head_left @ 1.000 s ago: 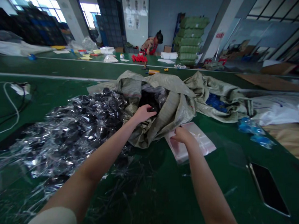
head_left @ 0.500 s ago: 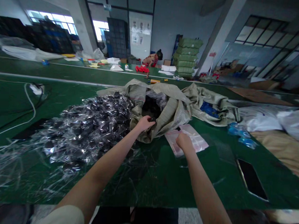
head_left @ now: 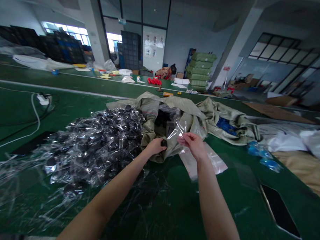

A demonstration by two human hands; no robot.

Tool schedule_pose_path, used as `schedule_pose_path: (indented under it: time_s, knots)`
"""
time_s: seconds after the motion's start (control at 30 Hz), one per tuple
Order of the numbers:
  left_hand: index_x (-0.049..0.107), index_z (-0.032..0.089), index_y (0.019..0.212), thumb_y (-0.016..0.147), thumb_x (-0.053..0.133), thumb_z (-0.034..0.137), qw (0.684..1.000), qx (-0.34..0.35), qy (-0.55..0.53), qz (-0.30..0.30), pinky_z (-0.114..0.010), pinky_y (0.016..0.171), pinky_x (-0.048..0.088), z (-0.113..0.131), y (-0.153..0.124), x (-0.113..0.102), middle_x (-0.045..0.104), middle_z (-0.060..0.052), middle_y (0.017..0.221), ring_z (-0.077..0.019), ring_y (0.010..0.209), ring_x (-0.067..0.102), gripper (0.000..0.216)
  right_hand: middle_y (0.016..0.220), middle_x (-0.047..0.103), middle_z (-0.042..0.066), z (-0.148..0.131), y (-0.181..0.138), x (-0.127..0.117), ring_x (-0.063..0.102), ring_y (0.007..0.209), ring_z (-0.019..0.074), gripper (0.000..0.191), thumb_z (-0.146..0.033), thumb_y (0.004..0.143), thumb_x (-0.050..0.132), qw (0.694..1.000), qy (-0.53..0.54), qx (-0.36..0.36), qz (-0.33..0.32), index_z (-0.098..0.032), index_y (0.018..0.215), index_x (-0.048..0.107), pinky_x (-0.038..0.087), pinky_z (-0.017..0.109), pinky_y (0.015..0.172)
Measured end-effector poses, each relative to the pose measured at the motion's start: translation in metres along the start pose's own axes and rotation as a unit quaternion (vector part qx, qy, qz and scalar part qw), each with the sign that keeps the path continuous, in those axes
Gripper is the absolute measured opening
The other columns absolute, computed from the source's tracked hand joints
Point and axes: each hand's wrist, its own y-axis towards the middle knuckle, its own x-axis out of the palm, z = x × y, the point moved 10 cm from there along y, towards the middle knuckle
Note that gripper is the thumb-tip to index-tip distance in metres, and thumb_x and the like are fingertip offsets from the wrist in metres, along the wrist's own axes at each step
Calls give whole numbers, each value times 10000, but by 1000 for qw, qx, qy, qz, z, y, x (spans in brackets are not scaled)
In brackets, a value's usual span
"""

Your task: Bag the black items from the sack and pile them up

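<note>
head view: your left hand (head_left: 154, 147) grasps a small, rounded black piece (head_left: 163, 143) at the near edge of an open grey-green woven sack (head_left: 195, 123); its exposed end faces right, its long axis hard to make out. your right hand (head_left: 192, 143) pinches a thin clear plastic bag (head_left: 175, 129) by its lower right part, the film extending up and left from your fingertips, in front of the sack. flat clear bags (head_left: 215, 162) lie beneath your right wrist.
</note>
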Motion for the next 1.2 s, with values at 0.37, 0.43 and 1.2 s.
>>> schedule_pose_path:
  time_s: [0.37, 0.43, 1.2]
  knots:
    - [737, 105, 969, 868, 378, 684, 926, -25, -375, 35, -216, 400, 270, -2, 0, -36, 622, -35, 598, -69, 397, 371, 688, 604, 681, 2, 25, 42, 28, 631, 554, 155, 442, -525, 511, 857, 1000, 10, -6, -7, -196, 661, 602, 541, 309, 609]
    - [731, 103, 1011, 841, 423, 706, 899, -30, -435, 35, -216, 374, 160, 3, -1, -44, 581, -8, 549, -43, 354, 233, 699, 609, 675, -1, 28, 44, 31, 623, 558, 154, 424, -515, 535, 846, 1000, -13, -12, -18, -195, 672, 604, 529, 309, 611]
    - [668, 202, 842, 850, 614, 499, 984, 95, -14, 150, -244, 641, 434, 40, -17, -82, 695, -11, 785, -137, 663, 591, 301, 840, 734, 50, 39, 35, 50, 709, 754, 204, 249, -432, 727, 677, 998, -17, -14, 52, -201, 821, 676, 613, 355, 731]
